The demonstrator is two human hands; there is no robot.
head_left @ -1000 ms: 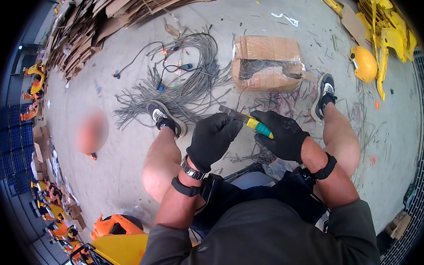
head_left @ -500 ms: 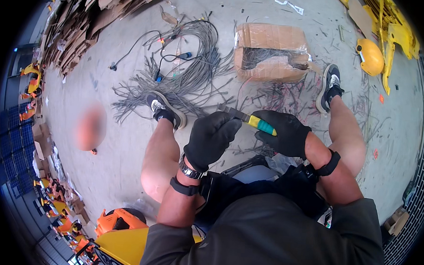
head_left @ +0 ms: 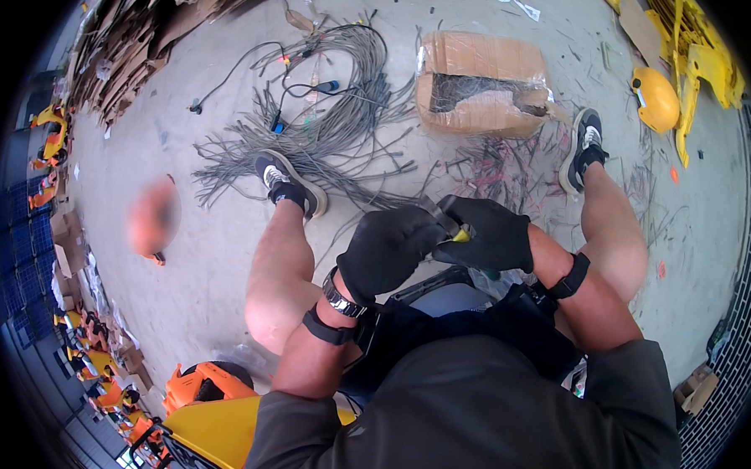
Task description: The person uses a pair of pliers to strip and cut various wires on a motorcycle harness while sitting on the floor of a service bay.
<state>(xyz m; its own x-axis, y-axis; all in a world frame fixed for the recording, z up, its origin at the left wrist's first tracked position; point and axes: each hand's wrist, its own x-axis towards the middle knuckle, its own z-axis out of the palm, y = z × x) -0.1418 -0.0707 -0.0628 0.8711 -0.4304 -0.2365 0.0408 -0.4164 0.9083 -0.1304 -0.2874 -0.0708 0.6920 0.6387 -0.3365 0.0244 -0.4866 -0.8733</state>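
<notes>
My gloved left hand point(head_left: 389, 250) is closed, its fingertips against a tool point(head_left: 459, 235) with a dark metal end and yellow handle; what it grips is hidden. My gloved right hand point(head_left: 489, 235) is wrapped round that tool, covering most of the handle. The hands meet above my lap. Beyond them lie a tangled bundle of grey cables point(head_left: 347, 107) with blue connectors and a torn cardboard box point(head_left: 484, 59), with short wire scraps point(head_left: 512, 169) on the floor below the box.
My legs are spread either side, feet on the concrete floor point(head_left: 163, 309). Flattened cardboard point(head_left: 124, 47) is piled upper left. A yellow rounded part point(head_left: 654, 100) and yellow panels point(head_left: 705, 69) lie upper right. Orange and yellow machinery point(head_left: 213, 412) stands at lower left.
My hands have drawn together and the right has shifted left, now covering most of the green-and-yellow handle. The tool's tip is angled more upward. The floor items appear higher in view.
</notes>
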